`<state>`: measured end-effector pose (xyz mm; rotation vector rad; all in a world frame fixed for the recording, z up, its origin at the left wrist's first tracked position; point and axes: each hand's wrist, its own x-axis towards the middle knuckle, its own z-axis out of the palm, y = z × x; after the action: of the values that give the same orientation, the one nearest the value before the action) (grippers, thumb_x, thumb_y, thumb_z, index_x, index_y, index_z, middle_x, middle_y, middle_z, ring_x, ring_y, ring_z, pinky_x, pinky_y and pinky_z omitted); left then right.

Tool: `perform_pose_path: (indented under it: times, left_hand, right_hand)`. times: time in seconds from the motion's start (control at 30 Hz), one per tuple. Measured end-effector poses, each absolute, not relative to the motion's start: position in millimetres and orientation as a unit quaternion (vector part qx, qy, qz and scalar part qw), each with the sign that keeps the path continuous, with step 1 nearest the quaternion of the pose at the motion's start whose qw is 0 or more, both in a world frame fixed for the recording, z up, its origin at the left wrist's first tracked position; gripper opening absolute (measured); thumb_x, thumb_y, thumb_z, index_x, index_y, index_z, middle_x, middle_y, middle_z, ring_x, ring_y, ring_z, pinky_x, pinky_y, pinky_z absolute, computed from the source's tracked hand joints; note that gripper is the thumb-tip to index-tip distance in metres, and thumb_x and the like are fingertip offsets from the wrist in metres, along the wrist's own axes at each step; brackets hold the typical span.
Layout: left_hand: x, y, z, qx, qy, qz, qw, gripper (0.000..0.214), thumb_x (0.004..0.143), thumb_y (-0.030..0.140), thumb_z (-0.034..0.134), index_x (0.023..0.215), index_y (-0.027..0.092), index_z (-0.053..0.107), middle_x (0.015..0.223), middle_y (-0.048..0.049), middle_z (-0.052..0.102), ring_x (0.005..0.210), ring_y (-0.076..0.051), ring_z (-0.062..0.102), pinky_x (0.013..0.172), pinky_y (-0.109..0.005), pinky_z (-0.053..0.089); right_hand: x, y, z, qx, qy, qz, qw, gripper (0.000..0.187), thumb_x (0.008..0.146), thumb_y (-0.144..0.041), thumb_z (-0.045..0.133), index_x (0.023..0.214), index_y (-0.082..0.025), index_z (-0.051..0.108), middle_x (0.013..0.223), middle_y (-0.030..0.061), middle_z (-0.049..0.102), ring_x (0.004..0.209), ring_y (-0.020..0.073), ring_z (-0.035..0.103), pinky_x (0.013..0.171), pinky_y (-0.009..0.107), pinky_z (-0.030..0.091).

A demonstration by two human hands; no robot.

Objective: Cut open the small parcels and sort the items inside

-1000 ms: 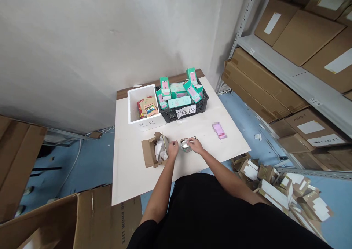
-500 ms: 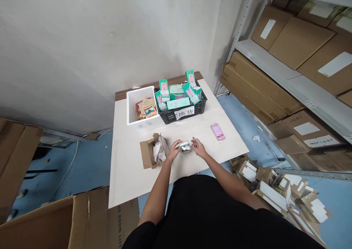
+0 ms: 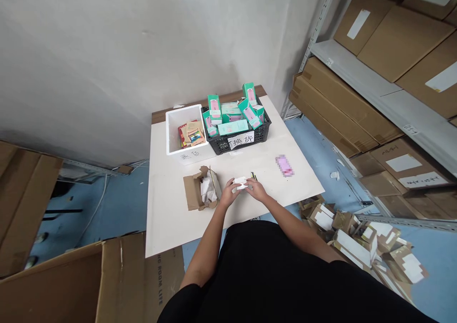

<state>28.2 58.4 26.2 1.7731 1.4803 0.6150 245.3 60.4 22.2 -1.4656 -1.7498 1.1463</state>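
Note:
My left hand (image 3: 228, 194) and my right hand (image 3: 255, 189) both grip a small white packet (image 3: 240, 184) just above the white table (image 3: 171, 228). Left of my hands lies an opened small cardboard box (image 3: 198, 192) with white paper stuffing inside. A thin dark tool (image 3: 253, 176) rests on the table just behind my right hand. The fingers of both hands curl round the packet's ends.
A white bin (image 3: 174, 135) with colourful packs and a black crate (image 3: 246, 137) heaped with green-and-pink boxes stand at the table's back. A blurred pink item (image 3: 284, 165) lies to the right. Shelves of cartons (image 3: 357, 118) rise on the right; discarded boxes (image 3: 360, 237) litter the floor; a large carton (image 3: 82, 285) sits lower left.
The item between my hands showed a shiny silver side earlier; now it shows white and both hands hold it closer together. The view shifted slightly.

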Motion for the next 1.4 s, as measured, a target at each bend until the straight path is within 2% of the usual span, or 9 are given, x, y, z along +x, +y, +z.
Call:
perform_pose_path:
  times: [0.1,0.27,0.4,0.5,0.67,0.97,1.07,1.2,1.4]
  left_hand:
    - [23.6,52.8,20.2,0.701,0.567,0.23,0.365,0.032,0.089,0.025,0.072,0.12,0.024,0.078,0.155,-0.0136,0.055,0.133,-0.031,0.064,0.114,-0.054,0.052]
    - [37.2,54.2,8.7,0.597,0.604,0.324,0.417,0.049,0.085,0.028,0.074,0.133,0.025,0.065,0.146,-0.0156,0.062,0.125,-0.03,0.07,0.101,-0.051,0.061]
    - [55.4,72.0,5.8,0.504,0.632,0.373,0.456,0.054,0.078,0.027,0.077,0.129,0.022,0.058,0.119,-0.0122,0.074,0.113,-0.029,0.075,0.1,-0.052,0.06]
    - [59.2,89.9,12.3,0.501,0.634,0.377,0.452,0.046,0.079,0.023,0.071,0.123,0.022,0.06,0.114,-0.0106,0.076,0.109,-0.028,0.076,0.101,-0.053,0.059]
    - [48.1,126.1,52.3,0.539,0.626,0.413,0.383,0.043,0.087,0.021,0.06,0.13,0.022,0.059,0.125,-0.0108,0.074,0.118,-0.023,0.072,0.107,-0.046,0.057]
    - [-4.4,216.1,160.4,0.505,0.575,0.577,0.287,0.045,0.092,0.047,0.071,0.129,0.021,0.066,0.126,-0.0115,0.074,0.115,-0.024,0.071,0.103,-0.04,0.059]
    - [-36.8,262.9,184.2,0.48,0.568,0.62,0.251,0.048,0.091,0.046,0.073,0.129,0.019,0.068,0.128,-0.0124,0.074,0.111,-0.024,0.073,0.101,-0.04,0.059]
    - [-84.6,343.3,205.4,0.456,0.58,0.628,0.248,0.048,0.091,0.041,0.072,0.131,0.015,0.069,0.124,-0.0136,0.077,0.109,-0.023,0.074,0.097,-0.037,0.06]
    - [-99.7,420.1,186.8,0.512,0.652,0.459,0.32,0.058,0.084,0.035,0.078,0.138,0.015,0.067,0.113,-0.0105,0.08,0.103,-0.024,0.074,0.095,-0.035,0.059]
  right_hand:
    - [247.9,57.6,15.2,-0.541,-0.648,0.449,0.293,0.026,0.086,-0.022,0.071,0.109,-0.025,0.079,0.139,0.012,0.067,0.129,0.0297,0.065,0.112,0.051,0.05]
    - [237.8,59.1,-2.5,-0.546,-0.509,0.548,0.377,0.056,0.074,-0.021,0.071,0.13,-0.027,0.066,0.133,0.0119,0.069,0.119,0.0273,0.071,0.097,0.044,0.059]
    - [224.9,73.4,-6.1,-0.566,-0.432,0.571,0.408,0.037,0.072,-0.026,0.07,0.108,-0.024,0.065,0.112,0.0082,0.074,0.106,0.0265,0.074,0.097,0.045,0.058]
    - [217.2,89.2,2.9,-0.579,-0.434,0.555,0.411,0.025,0.077,-0.03,0.064,0.101,-0.024,0.062,0.108,0.0076,0.075,0.101,0.0251,0.073,0.096,0.044,0.058]
    - [205.3,128.9,39.8,-0.559,-0.464,0.524,0.445,0.024,0.084,-0.033,0.06,0.106,-0.023,0.062,0.113,0.0093,0.075,0.105,0.0243,0.071,0.098,0.039,0.055]
    - [146.1,251.5,142.4,-0.497,-0.53,0.457,0.513,0.03,0.091,-0.043,0.066,0.112,-0.022,0.062,0.109,0.0074,0.074,0.101,0.0224,0.069,0.095,0.034,0.056]
    - [106.1,301.6,170.7,-0.477,-0.558,0.443,0.514,0.023,0.094,-0.044,0.065,0.104,-0.023,0.062,0.104,0.0046,0.074,0.096,0.0206,0.07,0.091,0.033,0.057]
    - [55.7,375.0,199.8,-0.476,-0.588,0.413,0.507,0.019,0.097,-0.035,0.062,0.112,-0.024,0.065,0.104,0.0015,0.074,0.097,0.0194,0.07,0.091,0.032,0.057]
    - [46.8,435.4,203.5,-0.632,-0.645,0.235,0.36,0.036,0.092,-0.01,0.06,0.125,-0.021,0.069,0.127,0.0105,0.068,0.118,0.0267,0.062,0.106,0.04,0.051]
